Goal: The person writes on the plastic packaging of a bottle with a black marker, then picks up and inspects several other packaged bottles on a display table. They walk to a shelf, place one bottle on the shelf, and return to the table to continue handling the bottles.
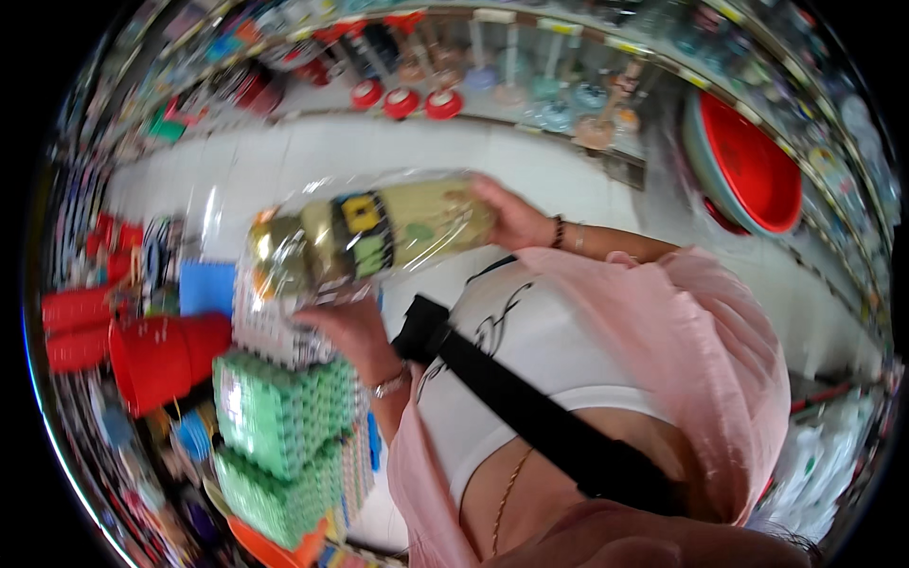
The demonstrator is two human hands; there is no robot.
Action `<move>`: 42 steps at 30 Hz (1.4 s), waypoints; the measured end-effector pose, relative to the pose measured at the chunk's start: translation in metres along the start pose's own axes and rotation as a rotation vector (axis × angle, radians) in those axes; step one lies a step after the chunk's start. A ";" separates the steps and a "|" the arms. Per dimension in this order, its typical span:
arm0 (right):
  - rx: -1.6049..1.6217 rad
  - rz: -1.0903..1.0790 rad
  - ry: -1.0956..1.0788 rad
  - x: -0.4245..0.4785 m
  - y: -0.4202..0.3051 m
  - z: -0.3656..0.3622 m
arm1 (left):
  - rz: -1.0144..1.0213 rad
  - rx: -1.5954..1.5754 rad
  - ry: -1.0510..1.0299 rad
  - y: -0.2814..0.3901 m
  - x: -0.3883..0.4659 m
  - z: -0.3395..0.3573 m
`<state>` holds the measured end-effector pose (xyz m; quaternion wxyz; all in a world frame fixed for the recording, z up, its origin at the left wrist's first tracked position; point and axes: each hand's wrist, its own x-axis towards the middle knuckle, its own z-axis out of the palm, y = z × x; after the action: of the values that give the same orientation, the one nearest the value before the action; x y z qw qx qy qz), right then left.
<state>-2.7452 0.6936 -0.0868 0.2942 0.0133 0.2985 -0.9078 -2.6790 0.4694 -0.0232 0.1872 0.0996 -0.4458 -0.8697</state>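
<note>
A large yellowish-green, flask-shaped container [433,220] in clear plastic wrap lies sideways in front of my chest. Its gold-coloured end [280,248] points left, and a dark band with yellow and green patches crosses its middle. My right hand [517,216] grips the end on the right. Below the gold-coloured half, my left hand [355,332] is against the wrap, its fingers partly hidden behind the package. Motion blurs the picture, so the exact kind of container is hard to settle.
Long-handled brushes in red holders [401,104] stand on a low shelf ahead. A red basin [756,163] leans at the right. Stacked green interlocking mats [263,412] and a red bucket [167,355] lie to the left. A black strap [525,419] crosses my chest.
</note>
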 end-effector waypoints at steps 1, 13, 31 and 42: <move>0.024 -0.016 0.026 0.001 -0.001 -0.006 | -0.009 0.012 -0.032 -0.010 0.008 -0.002; 0.007 0.092 0.050 0.004 -0.024 -0.010 | -0.035 -0.112 -0.226 -0.020 0.026 0.018; -0.102 0.095 -0.169 0.029 -0.006 -0.004 | 0.135 -0.054 -0.001 0.001 0.009 -0.003; -0.641 -0.221 -0.463 0.047 0.014 0.082 | 0.219 -0.302 0.176 0.041 -0.035 -0.053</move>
<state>-2.7646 0.6148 -0.0363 0.2434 -0.3156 0.4918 -0.7741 -2.6193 0.4230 -0.0201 0.3318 0.0969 -0.3005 -0.8889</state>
